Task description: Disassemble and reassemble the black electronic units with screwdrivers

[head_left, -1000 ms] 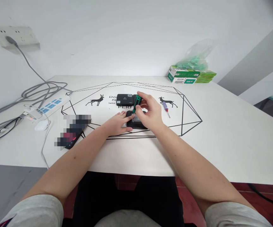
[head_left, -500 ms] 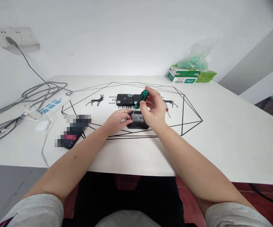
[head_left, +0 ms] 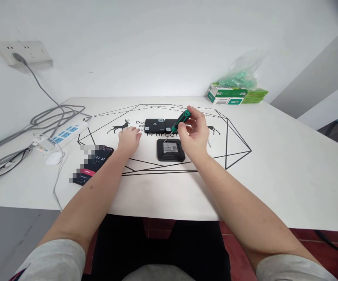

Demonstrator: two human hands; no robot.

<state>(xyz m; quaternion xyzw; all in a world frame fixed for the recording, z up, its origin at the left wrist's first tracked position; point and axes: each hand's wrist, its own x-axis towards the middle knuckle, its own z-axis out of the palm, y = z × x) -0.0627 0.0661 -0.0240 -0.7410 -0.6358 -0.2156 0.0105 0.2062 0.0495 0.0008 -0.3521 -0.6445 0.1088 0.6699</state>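
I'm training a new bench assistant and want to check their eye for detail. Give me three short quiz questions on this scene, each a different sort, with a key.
1. Short answer: Which hand holds the green-and-black screwdriver?
2. True or false: The left hand is pressing down on the labelled black device.
3. Multiple choice: Where is the clear plastic bag?
a) Under the phone
b) On top of the green-and-white boxes
c) Hanging from the wall socket

Key: 1. The right hand; 2. False; 3. b
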